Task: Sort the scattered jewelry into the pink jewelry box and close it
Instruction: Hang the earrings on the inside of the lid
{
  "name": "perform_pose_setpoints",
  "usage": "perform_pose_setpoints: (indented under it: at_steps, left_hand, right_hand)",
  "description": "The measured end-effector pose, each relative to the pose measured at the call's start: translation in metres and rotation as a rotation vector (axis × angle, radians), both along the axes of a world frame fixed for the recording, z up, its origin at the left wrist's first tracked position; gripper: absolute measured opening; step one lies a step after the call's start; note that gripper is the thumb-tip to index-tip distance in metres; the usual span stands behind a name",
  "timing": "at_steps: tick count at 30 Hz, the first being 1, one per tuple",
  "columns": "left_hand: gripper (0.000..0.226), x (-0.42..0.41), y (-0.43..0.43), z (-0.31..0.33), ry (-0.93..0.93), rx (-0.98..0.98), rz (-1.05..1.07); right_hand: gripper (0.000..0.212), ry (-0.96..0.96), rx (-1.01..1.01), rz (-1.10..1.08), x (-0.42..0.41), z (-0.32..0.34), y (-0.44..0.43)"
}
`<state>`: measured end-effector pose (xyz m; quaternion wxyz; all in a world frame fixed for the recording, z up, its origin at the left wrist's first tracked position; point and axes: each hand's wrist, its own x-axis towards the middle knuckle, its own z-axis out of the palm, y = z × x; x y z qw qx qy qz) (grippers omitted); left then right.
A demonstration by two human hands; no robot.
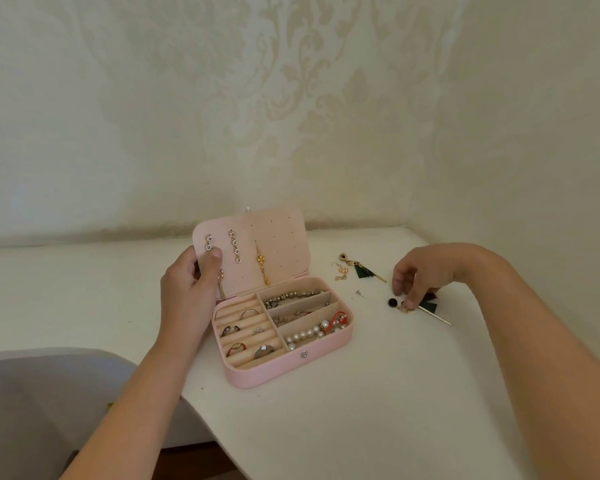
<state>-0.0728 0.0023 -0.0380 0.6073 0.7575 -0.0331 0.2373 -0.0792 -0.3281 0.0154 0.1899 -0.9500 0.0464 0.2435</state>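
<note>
The pink jewelry box (284, 367) stands open on the white table, with rings in its left slots and bead and pearl bracelets in its right compartments. Its raised lid (281, 244) carries several hanging earrings. My left hand (189, 289) grips the lid's left edge, thumb on the inside. To the right, my right hand (420, 278) pinches a green tassel earring (425, 308) with a dark bead that lies on the table. A second green tassel earring (361, 270) and a small gold earring (340, 271) lie between the box and that hand.
A tiny metal piece (360, 293) lies on the table (361, 410) right of the box. Patterned walls meet in a corner behind. The table's curved front edge runs at lower left, beside a grey chair (49, 403).
</note>
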Motion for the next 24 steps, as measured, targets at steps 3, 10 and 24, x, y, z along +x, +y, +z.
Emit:
perform_pose_setpoints:
  at_steps: [3,10,24]
  left_hand:
    - [0.043,0.0,-0.001,0.0,-0.003,0.005,-0.006]
    - [0.029,0.003,-0.002,-0.003,-0.032,0.042,-0.009]
    - [0.03,0.007,-0.003,-0.003,0.02,0.035,0.032]
  right_hand:
    - [0.013,-0.064,0.045,-0.057,-0.007,-0.001,-0.014]
    - [0.008,-0.195,0.033,-0.087,-0.012,-0.001,-0.028]
    - [0.035,-0.607,-0.037,0.301,0.033,-0.034,0.041]
